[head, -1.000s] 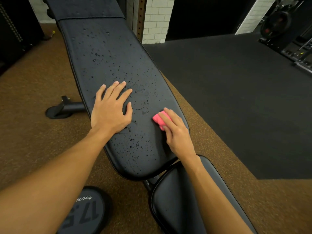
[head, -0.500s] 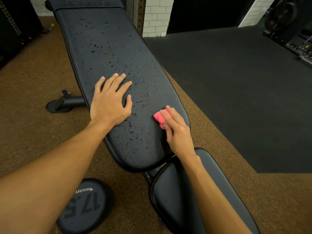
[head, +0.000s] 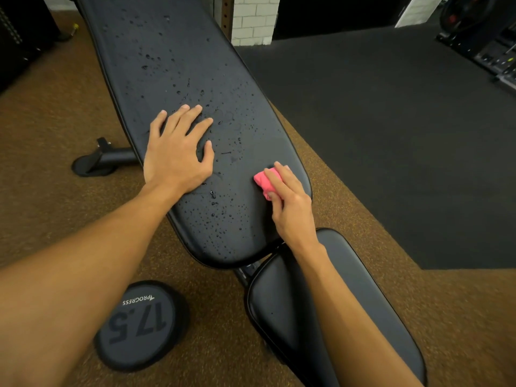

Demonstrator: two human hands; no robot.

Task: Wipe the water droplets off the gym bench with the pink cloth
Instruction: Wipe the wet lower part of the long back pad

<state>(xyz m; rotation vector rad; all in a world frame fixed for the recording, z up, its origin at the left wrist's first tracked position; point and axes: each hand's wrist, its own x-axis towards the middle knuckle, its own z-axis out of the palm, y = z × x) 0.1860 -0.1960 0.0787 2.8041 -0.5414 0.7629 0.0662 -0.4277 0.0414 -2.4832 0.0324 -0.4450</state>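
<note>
The black gym bench back pad [head: 173, 60] runs from the near centre to the far left and is dotted with water droplets [head: 220, 219], thickest near its near end and around the middle. My left hand [head: 176, 152] lies flat on the pad's left side, fingers spread, holding nothing. My right hand [head: 290, 202] presses a bunched pink cloth [head: 264, 181] against the pad near its right edge; most of the cloth is hidden under my fingers.
The bench's seat pad [head: 349, 317] lies below my right forearm. A black 17.5 dumbbell head [head: 139, 325] rests on the brown floor at the near left. The bench's foot [head: 95, 163] sticks out on the left. Black matting [head: 391, 135] and gym equipment [head: 491, 51] lie to the right.
The view has shifted slightly, so the bench sits lower in frame. My right hand and the cloth have stayed near the pad's right edge; my left hand has not moved on the pad.
</note>
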